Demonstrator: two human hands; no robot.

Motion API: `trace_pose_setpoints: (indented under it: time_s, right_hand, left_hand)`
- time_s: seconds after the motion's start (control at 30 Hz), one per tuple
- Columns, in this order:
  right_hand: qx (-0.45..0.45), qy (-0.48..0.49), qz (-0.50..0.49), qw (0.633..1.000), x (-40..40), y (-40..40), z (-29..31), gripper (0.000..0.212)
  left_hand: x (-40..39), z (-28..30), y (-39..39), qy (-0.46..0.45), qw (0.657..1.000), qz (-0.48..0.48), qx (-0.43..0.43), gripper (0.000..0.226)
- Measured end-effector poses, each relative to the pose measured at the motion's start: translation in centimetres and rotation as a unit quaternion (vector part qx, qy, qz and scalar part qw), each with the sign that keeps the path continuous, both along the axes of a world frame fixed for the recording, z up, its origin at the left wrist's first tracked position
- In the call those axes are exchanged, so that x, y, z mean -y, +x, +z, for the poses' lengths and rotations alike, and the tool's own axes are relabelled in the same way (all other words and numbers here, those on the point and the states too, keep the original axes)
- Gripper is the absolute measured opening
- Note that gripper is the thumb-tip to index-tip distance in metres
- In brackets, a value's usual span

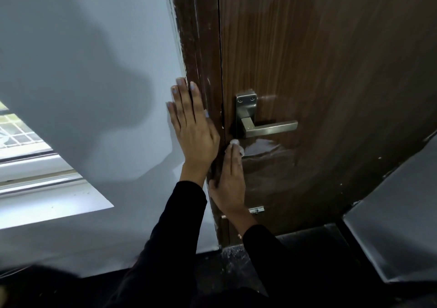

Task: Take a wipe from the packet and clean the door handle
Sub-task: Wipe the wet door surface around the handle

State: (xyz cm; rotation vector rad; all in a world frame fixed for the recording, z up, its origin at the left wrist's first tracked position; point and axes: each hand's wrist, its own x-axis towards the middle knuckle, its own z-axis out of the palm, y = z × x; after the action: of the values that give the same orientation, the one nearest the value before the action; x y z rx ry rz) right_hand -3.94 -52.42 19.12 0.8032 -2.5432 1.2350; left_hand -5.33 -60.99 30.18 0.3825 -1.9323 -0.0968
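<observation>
L hand (pixel 192 127): flat, fingers (pixel 182 97) straight and close together, pointing up. Palm presses on the pale wall (pixel 94 71) right at the edge of the door frame (pixel 201 47); index and middle tips overlap onto the brown frame. Holds nothing. Black sleeve (pixel 179 213) runs down from the wrist.

R hand (pixel 228 180): lies against the door (pixel 331 71) below the handle, fingers extended upward along the door's left edge, back of hand to camera. Fingertips press a small white wipe (pixel 236 145) onto the door surface; wipe is bunched, only a bit of it shows past the fingertips. Can't tell how much of it sits under the hand, or whether the thumb pinches it. Fingers look mostly straight w/ a slight curl at the tips.

Wipe sits just below and slightly left of the door handle (pixel 269 126), near it but apart, not touching the metal. A wet, glossy streak (pixel 267 148) spreads to the right of the wipe across the wood, under the lever.

Handle: brushed metal lever, long axis horizontal, free end pointing right, away from the door edge. It joins a vertical backplate (pixel 246 105) w/ two screws at the top; plate's long axis is upright.

Door is dark wood grain, shut in its frame. Frame paint is scuffed w/ white flecks. A small metal latch piece (pixel 256 210) shows low on the door beside the R wrist. Window (pixel 23 142) at far left, dark floor (pixel 236 272) at bottom. Wipe packet not in view.
</observation>
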Motion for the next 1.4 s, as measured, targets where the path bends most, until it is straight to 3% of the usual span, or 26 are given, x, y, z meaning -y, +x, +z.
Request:
trace_pose_setpoints:
  time_s: [0.17, 0.27, 0.47, 0.57, 0.73, 0.83, 1.0, 1.13, 1.2, 1.3, 1.4]
  right_hand:
    - [0.034, 0.038, 0.023, 0.998, -2.4, -0.2, -1.8, 0.094]
    - [0.050, 0.003, 0.006, 0.999, -2.5, -0.9, -0.6, 0.098]
    - [0.028, 0.035, 0.069, 0.997, -3.0, -1.2, -0.7, 0.102]
    - [0.087, 0.029, 0.047, 0.995, -3.8, -1.6, -1.2, 0.109]
    - [0.216, -0.107, 0.015, 0.970, -1.9, -0.9, 1.1, 0.112]
    - [0.254, -0.068, 0.020, 0.965, -0.7, -0.1, 1.4, 0.111]
    - [0.450, -0.188, -0.012, 0.873, -1.2, -1.5, 1.8, 0.102]
    - [0.434, -0.292, 0.036, 0.852, 0.6, -0.3, 4.2, 0.112]
    - [0.442, -0.335, 0.061, 0.830, 1.6, 0.5, 5.1, 0.106]
    - [0.463, -0.333, 0.042, 0.820, 1.6, 0.3, 5.2, 0.104]
    - [0.525, -0.373, -0.021, 0.765, 0.7, -0.9, 5.6, 0.099]
  left_hand:
    - [0.6, 3.2, -1.7, -0.021, 0.997, -0.006, -0.079, 0.048]
    - [1.4, 5.3, -3.2, -0.036, 0.992, 0.024, -0.119, 0.048]
    - [1.7, 5.1, -4.1, -0.058, 0.986, 0.071, -0.138, 0.046]
    - [1.7, 5.1, -4.2, -0.063, 0.984, 0.084, -0.144, 0.046]
    - [1.7, 5.0, -4.2, -0.068, 0.981, 0.103, -0.147, 0.046]
    - [1.9, 5.0, -4.3, -0.075, 0.979, 0.108, -0.157, 0.046]
    - [2.0, 4.9, -4.4, -0.076, 0.977, 0.101, -0.173, 0.045]
    - [2.0, 4.7, -4.5, -0.077, 0.977, 0.102, -0.173, 0.045]
    - [2.1, 4.7, -4.5, -0.077, 0.976, 0.103, -0.175, 0.045]
    - [2.1, 4.7, -4.5, -0.080, 0.977, 0.102, -0.171, 0.045]
    - [2.2, 4.6, -4.4, -0.076, 0.978, 0.101, -0.168, 0.045]
